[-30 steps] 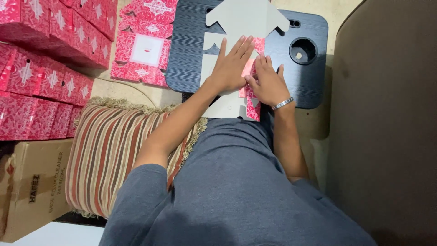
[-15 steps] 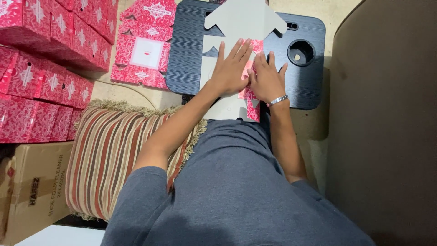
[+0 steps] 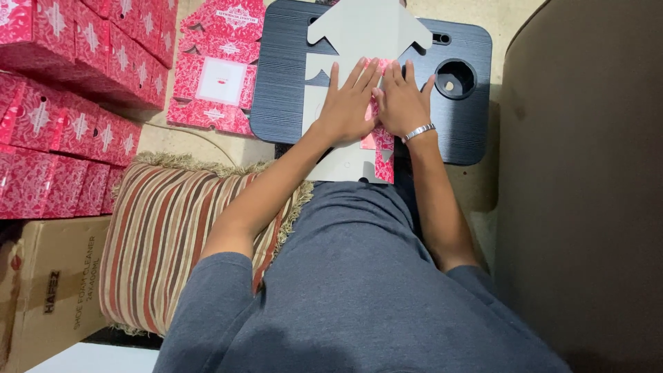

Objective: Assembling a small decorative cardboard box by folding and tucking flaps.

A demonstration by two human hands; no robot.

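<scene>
A flat die-cut cardboard box blank [image 3: 366, 31], grey side up with a red patterned flap [image 3: 378, 141] folded over, lies on a dark lap tray [image 3: 283, 90]. My left hand [image 3: 349, 103] presses flat on the blank with fingers spread. My right hand [image 3: 402, 103], a silver bracelet at its wrist, presses on the red flap right beside the left hand. Both hands touch the same blank; neither is curled around it.
A flat red patterned box blank [image 3: 221, 72] lies on the floor left of the tray. Stacks of folded red boxes [image 3: 62, 90] fill the left side. A striped cushion [image 3: 173, 235], a brown carton [image 3: 41, 290] and a brown sofa side [image 3: 587, 186] surround me. The tray has a round cup hole [image 3: 454, 78].
Both hands have slid a little up the blank, and their fingers now lie close together on the folded red flap.
</scene>
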